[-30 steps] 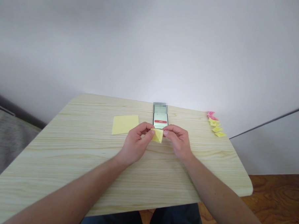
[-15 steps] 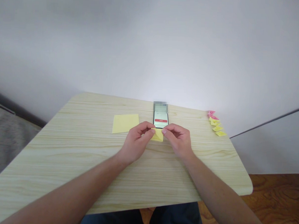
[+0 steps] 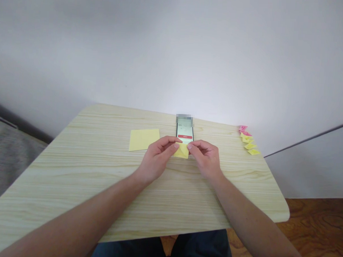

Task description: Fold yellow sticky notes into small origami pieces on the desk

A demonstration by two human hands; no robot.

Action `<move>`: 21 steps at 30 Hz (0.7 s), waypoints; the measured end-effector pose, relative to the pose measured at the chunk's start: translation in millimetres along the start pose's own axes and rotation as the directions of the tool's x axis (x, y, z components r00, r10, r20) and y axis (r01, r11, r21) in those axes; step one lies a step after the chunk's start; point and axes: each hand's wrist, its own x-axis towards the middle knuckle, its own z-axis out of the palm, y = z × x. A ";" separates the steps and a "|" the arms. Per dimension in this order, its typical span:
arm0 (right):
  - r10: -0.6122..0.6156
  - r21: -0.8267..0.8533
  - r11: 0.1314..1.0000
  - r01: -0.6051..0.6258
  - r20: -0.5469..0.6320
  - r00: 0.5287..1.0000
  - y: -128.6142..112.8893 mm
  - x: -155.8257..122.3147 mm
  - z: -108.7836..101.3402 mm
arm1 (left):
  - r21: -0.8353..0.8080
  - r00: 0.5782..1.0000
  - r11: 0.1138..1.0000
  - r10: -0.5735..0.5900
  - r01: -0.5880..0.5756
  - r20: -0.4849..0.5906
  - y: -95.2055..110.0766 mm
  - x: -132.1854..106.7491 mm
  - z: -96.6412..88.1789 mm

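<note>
A small folded piece of yellow paper [image 3: 182, 151] is held between my two hands, just in front of the phone. My left hand [image 3: 157, 156] pinches its left edge between thumb and fingers. On the opposite edge, the thumb and index finger of my right hand [image 3: 206, 156] grip the paper. Creases show on its face, but the fingertips hide the upper corners. Beyond the hands lies a phone [image 3: 185, 130] with a lit screen and a red bar; its lower end is partly covered by the hands and paper.
Left of the phone lies a flat yellow sheet of paper [image 3: 144, 138]. Several folded yellow paper pieces [image 3: 249, 146] and a pink folded paper [image 3: 244, 130] line the right edge of the wooden table [image 3: 81, 170]. A white wall [image 3: 174, 60] stands behind the table.
The view has tilted slightly, so things sit a little higher. Both hands keep their hold on the folded paper, and the left index finger now stretches further along its top edge.
</note>
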 end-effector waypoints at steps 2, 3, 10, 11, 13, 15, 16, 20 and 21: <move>0.024 0.054 0.998 -0.021 -0.056 0.998 -0.7 2.7 1.4 | -0.049 1.000 0.999 -0.002 0.002 0.002 -1.4 -0.6 1.1; 0.035 0.081 0.996 -0.029 -0.079 0.996 -0.6 3.9 1.9 | -0.051 1.000 0.999 -0.002 0.002 -0.002 -2.2 -0.9 1.5; 0.054 0.193 0.980 -0.039 -0.072 0.996 1.5 5.5 3.1 | 0.110 0.994 0.994 0.036 -0.024 -0.107 -2.8 -0.7 1.1; 0.053 0.197 0.980 -0.041 -0.054 0.997 1.1 5.2 3.3 | 0.087 0.994 0.996 0.030 -0.022 -0.101 -2.1 -0.2 0.9; 0.060 0.204 0.977 -0.055 -0.020 0.998 0.7 4.8 3.8 | 0.032 0.997 0.999 0.012 -0.009 -0.082 -0.5 0.8 0.3; 0.071 0.208 0.975 -0.072 0.010 0.997 1.6 4.9 3.9 | 0.002 0.998 1.000 -0.009 0.009 -0.068 0.8 1.8 -0.4; 0.075 0.209 0.975 -0.079 0.028 0.997 2.7 5.1 3.8 | -0.002 0.998 1.000 -0.018 0.018 -0.062 1.2 2.2 -0.9; 0.107 0.220 0.967 -0.131 0.120 0.987 8.8 5.9 2.3 | -0.029 0.999 0.999 -0.039 0.038 -0.038 0.8 4.0 -3.0; 0.118 0.224 0.963 -0.148 0.141 0.983 10.0 6.1 1.9 | -0.043 0.998 0.998 -0.046 0.045 -0.031 0.2 4.5 -3.5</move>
